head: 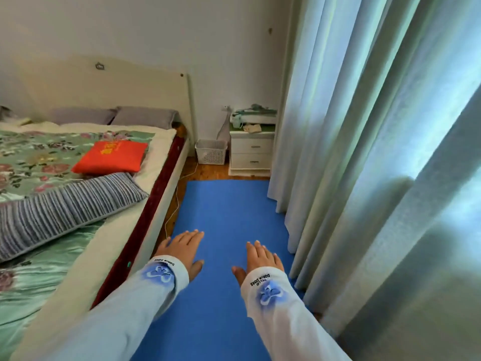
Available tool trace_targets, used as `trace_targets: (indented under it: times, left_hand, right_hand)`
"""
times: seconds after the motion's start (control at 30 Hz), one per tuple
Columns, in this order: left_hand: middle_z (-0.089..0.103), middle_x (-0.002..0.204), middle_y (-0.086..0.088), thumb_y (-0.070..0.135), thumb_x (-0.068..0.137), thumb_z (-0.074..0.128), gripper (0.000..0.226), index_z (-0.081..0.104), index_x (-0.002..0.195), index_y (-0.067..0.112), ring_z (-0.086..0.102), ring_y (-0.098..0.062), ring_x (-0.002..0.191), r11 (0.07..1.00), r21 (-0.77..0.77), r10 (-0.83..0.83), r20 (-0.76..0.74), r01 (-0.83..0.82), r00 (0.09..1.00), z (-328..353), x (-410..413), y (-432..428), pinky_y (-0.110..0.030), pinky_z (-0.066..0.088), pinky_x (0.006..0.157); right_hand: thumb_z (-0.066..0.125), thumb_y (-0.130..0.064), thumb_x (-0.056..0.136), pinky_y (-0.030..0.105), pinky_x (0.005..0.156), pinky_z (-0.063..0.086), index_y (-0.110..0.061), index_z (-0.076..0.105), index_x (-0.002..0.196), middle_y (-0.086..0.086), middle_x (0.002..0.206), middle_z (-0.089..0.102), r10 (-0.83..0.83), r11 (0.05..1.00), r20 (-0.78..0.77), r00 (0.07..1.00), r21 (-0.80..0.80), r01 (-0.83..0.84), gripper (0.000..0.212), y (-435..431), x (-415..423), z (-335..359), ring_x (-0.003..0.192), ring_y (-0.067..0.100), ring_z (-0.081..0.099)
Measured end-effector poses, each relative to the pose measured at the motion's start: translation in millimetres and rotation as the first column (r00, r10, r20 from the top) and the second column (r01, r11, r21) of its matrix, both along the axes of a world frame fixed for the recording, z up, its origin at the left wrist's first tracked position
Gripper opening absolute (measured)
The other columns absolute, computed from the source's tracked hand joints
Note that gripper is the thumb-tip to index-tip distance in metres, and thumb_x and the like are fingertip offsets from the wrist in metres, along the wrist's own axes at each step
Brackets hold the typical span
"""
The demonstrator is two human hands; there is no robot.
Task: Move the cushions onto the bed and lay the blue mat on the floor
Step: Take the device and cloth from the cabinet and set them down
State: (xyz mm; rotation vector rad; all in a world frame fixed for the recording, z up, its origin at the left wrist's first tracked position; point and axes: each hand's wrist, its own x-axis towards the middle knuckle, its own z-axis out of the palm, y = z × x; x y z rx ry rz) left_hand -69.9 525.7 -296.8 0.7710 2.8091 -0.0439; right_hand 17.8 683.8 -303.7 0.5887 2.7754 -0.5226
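Cushions: red cushion (110, 156) and striped cushion (65, 209) placed on bed (156, 204), frame left.
Blue mat (223, 204): laid flat, frame centre.
Left hand (182, 250), right hand (260, 259): spread flat, nothing gripped.
Remaining: apparently nothing.

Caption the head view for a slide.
Both hands, left and right, hover flat over the blue mat; red cushion and striped cushion on the bed.

1. Bed (166, 201), left of frame: red cushion (110, 157) and striped cushion (62, 209) lie on its floral cover.
2. Wooden floor (205, 173), centre: blue mat (221, 230) spread flat, white basket (211, 151) beyond it.
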Motion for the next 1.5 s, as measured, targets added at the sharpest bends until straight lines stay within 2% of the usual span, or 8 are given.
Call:
trace_targets:
  times: [0.17,0.37,0.73,0.97,1.03,1.13,1.33,1.5]
  left_hand:
    - [0.010,0.162,0.005,0.042,0.093,0.042,0.070,0.010,0.152,0.022,0.014,-0.014,0.149,0.997,0.050,-0.058,-0.151,0.066,0.987,97.0,5.3,28.1,-0.040,0.020,0.120]
    - [0.007,0.162,0.007,0.044,0.094,0.041,0.069,0.008,0.152,0.025,0.012,-0.013,0.150,0.992,0.061,-0.096,-0.204,0.111,0.974,160.7,11.2,47.1,-0.040,0.016,0.121]
    - [-0.001,0.163,0.005,0.043,0.094,0.042,0.073,0.004,0.153,0.023,0.003,-0.014,0.151,0.989,0.110,-0.081,-0.120,0.094,0.989,148.0,-33.1,69.2,-0.041,0.013,0.123]
    - [-0.006,0.163,0.004,0.039,0.094,0.045,0.060,0.023,0.148,0.029,-0.005,-0.018,0.151,0.976,0.015,-0.214,-0.072,0.216,0.974,137.7,-177.4,104.6,-0.047,0.004,0.122]
    - [-0.006,0.163,0.004,0.039,0.094,0.044,0.061,0.020,0.149,0.028,-0.005,-0.017,0.151,0.978,0.014,-0.209,-0.044,0.209,0.977,136.5,-224.4,108.1,-0.047,0.004,0.122]
    - [-0.007,0.162,0.006,0.041,0.094,0.043,0.068,0.011,0.152,0.027,-0.004,-0.016,0.151,0.990,0.057,-0.130,-0.039,0.132,0.991,137.9,-303.2,108.3,-0.045,0.007,0.122]
    - [-0.006,0.162,0.004,0.042,0.092,0.046,0.067,0.016,0.150,0.029,-0.003,-0.018,0.151,0.996,0.077,-0.032,-0.011,0.033,0.999,143.7,-396.6,119.4,-0.047,0.009,0.122]
    - [-0.007,0.162,0.006,0.040,0.093,0.046,0.076,0.003,0.153,0.025,-0.004,-0.016,0.151,0.991,0.133,-0.004,-0.027,0.008,1.000,147.7,-458.5,143.8,-0.044,0.007,0.122]
  right_hand:
    - [0.045,-0.046,0.095,0.038,0.123,0.005,-0.020,0.011,0.153,0.000,0.163,0.006,0.005,0.996,-0.093,0.996,0.091,0.003,0.072,37.5,13.0,100.3,0.151,0.019,0.010]
    - [0.045,-0.049,0.094,0.040,0.123,0.005,-0.019,0.012,0.152,0.002,0.163,0.009,0.014,0.987,-0.126,0.992,0.162,0.006,0.074,59.3,12.0,168.7,0.151,0.020,0.011]
    - [0.045,-0.051,0.093,0.037,0.123,0.007,-0.024,0.016,0.152,-0.002,0.162,0.013,0.134,0.969,-0.164,0.977,0.230,-0.094,0.071,80.7,-39.1,195.2,0.150,0.018,0.015]
    - [0.055,-0.040,0.090,0.033,0.113,0.027,-0.017,0.043,0.136,0.004,0.146,0.042,0.100,0.950,-0.103,0.990,0.304,-0.065,0.053,119.6,-193.1,221.6,0.136,0.025,0.038]
    - [0.056,-0.039,0.091,0.033,0.113,0.028,-0.017,0.044,0.136,0.004,0.145,0.043,0.114,0.939,-0.079,0.990,0.334,-0.081,0.052,126.6,-238.8,230.0,0.135,0.024,0.040]
    - [0.055,-0.039,0.092,0.032,0.114,0.026,-0.017,0.041,0.138,0.002,0.146,0.041,0.130,0.928,-0.103,0.986,0.363,-0.085,0.053,134.8,-306.8,238.7,0.136,0.023,0.038]
    - [0.053,-0.039,0.093,0.033,0.117,0.022,-0.018,0.041,0.139,0.002,0.148,0.040,0.088,0.943,-0.191,0.978,0.331,-0.020,0.052,146.0,-391.1,234.9,0.139,0.023,0.035]
    - [0.053,-0.043,0.092,0.036,0.122,0.010,-0.018,0.018,0.151,0.002,0.162,0.014,0.081,0.969,-0.231,0.969,0.247,-0.022,0.074,152.8,-462.1,217.7,0.151,0.022,0.010]
